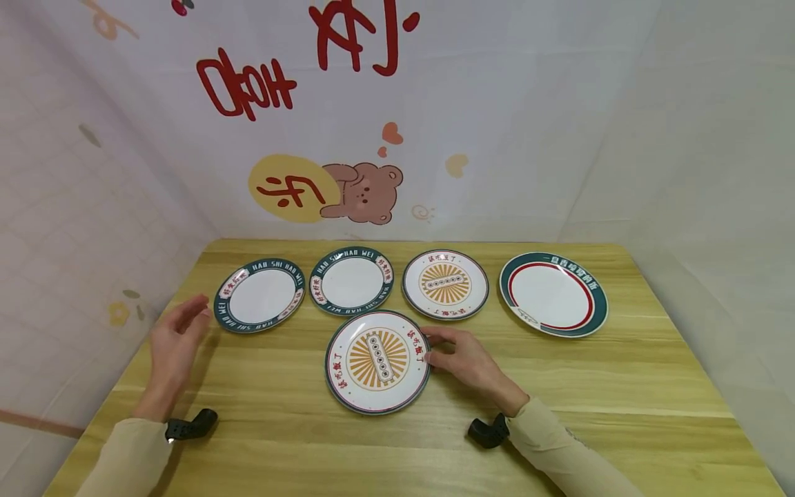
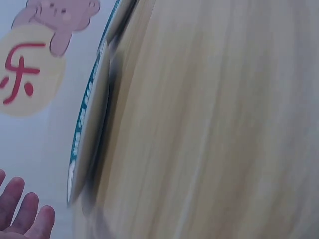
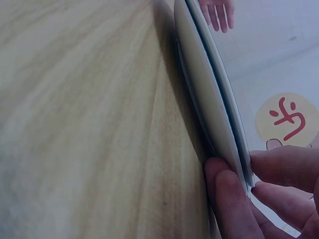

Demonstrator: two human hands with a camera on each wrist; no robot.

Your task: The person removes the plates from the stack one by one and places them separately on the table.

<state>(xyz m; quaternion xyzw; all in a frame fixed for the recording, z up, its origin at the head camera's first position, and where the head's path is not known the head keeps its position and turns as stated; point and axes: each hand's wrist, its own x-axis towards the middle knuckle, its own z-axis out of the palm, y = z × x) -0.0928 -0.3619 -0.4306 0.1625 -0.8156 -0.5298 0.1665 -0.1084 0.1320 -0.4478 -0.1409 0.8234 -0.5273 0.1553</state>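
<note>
My right hand [image 1: 466, 359] pinches the right edge of a white plate with an orange sunburst and red characters [image 1: 357, 359]. Two rims lie one over the other in the right wrist view, so another plate [image 3: 209, 84] is stacked with it; the fingers [image 3: 232, 199] press below the rims and others lie above. My left hand [image 1: 177, 342] hovers at the table's left side with fingers loosely bent, holding nothing. Nearest to it is a green-rimmed plate with white lettering [image 1: 263, 297]. In the left wrist view, its fingertips [image 2: 42, 221] are apart from a tilted-looking plate edge [image 2: 92, 129].
Along the back of the wooden table [image 1: 279, 442] stand a second green-rimmed plate [image 1: 352, 283], another sunburst plate [image 1: 475, 276] and a larger plate with a green rim and red ring [image 1: 553, 293]. A white printed backdrop [image 1: 515, 103] rises behind the table.
</note>
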